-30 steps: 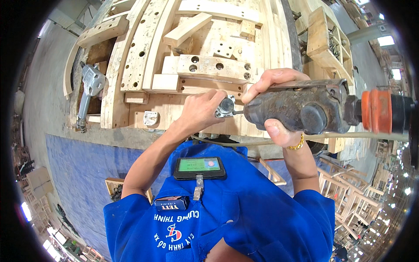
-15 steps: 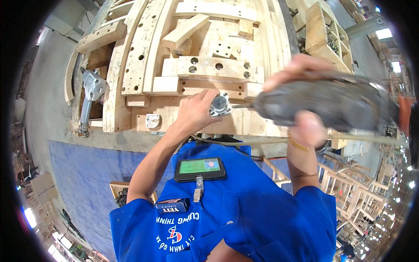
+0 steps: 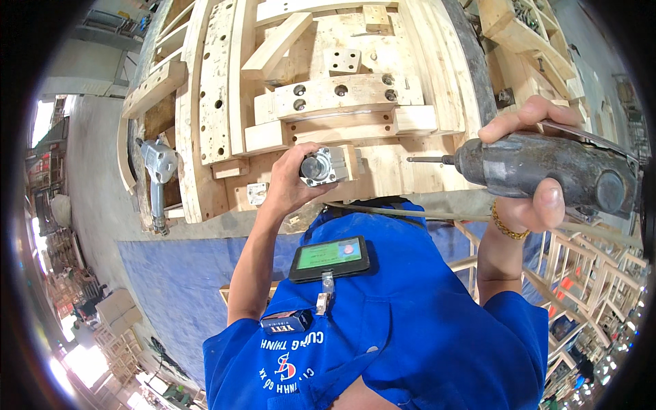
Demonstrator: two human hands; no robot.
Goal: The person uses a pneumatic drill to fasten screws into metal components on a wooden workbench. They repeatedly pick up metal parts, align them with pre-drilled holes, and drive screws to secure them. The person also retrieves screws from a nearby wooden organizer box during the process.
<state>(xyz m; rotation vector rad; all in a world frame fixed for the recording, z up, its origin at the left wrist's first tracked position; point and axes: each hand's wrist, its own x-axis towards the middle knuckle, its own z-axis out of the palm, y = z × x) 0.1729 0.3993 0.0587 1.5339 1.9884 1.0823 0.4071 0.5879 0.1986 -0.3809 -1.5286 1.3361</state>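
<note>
My left hand [image 3: 292, 179] is closed around a silver metal block with a round end, which looks like a compact air cylinder [image 3: 329, 166]. A small wooden piece [image 3: 350, 162] sits against the cylinder's right side. Over on the right, my right hand [image 3: 533, 205] grips a dark, worn power screwdriver [image 3: 547, 167], held level with its thin bit pointing left. A gap separates the bit's tip from the cylinder and the wooden piece. Part of the screwdriver's rear end lies beyond the picture's rim.
Wooden rails and a drilled crosspiece [image 3: 342, 98] lie across the workbench [image 3: 430, 167]. A small white fitting [image 3: 257, 193] rests near its front edge. At the left sits a grey air tool [image 3: 159, 164]. A pale hose [image 3: 437, 213] runs along the front. Top right stands a wooden box [image 3: 526, 41].
My right hand has drawn the screwdriver rightward, away from the cylinder. My left hand has shifted a little left and turned the cylinder, so its side and the wooden piece now show.
</note>
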